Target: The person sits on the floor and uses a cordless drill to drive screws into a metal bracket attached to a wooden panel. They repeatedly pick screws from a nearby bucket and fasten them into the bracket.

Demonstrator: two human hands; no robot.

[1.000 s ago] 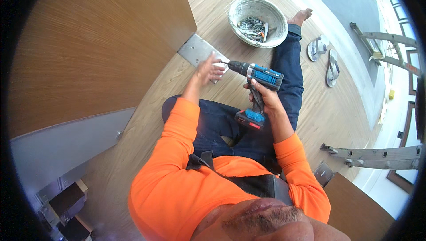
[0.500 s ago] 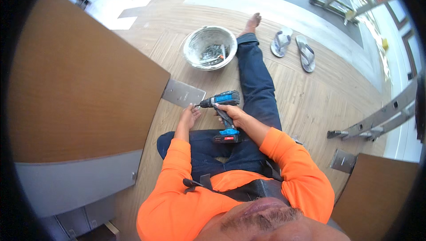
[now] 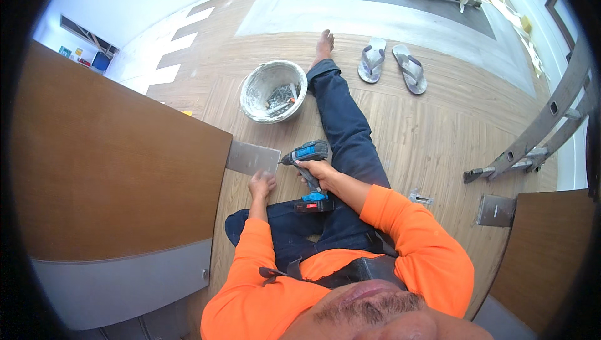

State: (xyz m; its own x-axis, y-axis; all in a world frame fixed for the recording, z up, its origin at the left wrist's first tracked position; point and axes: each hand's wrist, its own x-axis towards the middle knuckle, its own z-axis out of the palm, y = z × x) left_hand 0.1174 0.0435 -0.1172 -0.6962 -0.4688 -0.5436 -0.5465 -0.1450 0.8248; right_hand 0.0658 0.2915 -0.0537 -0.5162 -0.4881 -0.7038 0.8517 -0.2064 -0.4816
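Observation:
My right hand (image 3: 315, 175) is wrapped around the grip of a blue and black cordless drill (image 3: 308, 152). The drill points left, its tip close to the right edge of a flat metal plate (image 3: 253, 158) fixed at the corner of a brown panel (image 3: 125, 171). Just below that plate is my left hand (image 3: 262, 183), slightly blurred, with its fingers curled together; whatever they may hold is too small to see. Beyond the plate stands a whitish, stained bucket (image 3: 245, 106) with many loose screws (image 3: 282, 96) and an orange-tipped item in it.
My outstretched leg (image 3: 347, 121) lies right of the bucket. Farther off are two flip-flops (image 3: 410, 71). An aluminium ladder (image 3: 538, 127) stands at the right. Near it are a small metal fitting (image 3: 421, 198) on the wood-patterned floor and another metal plate (image 3: 496, 210) by a second brown panel (image 3: 544, 252).
My left hand has come away from the drill's tip and sits lower, its fingers curled. The drill remains in my right hand. The whole view has shifted.

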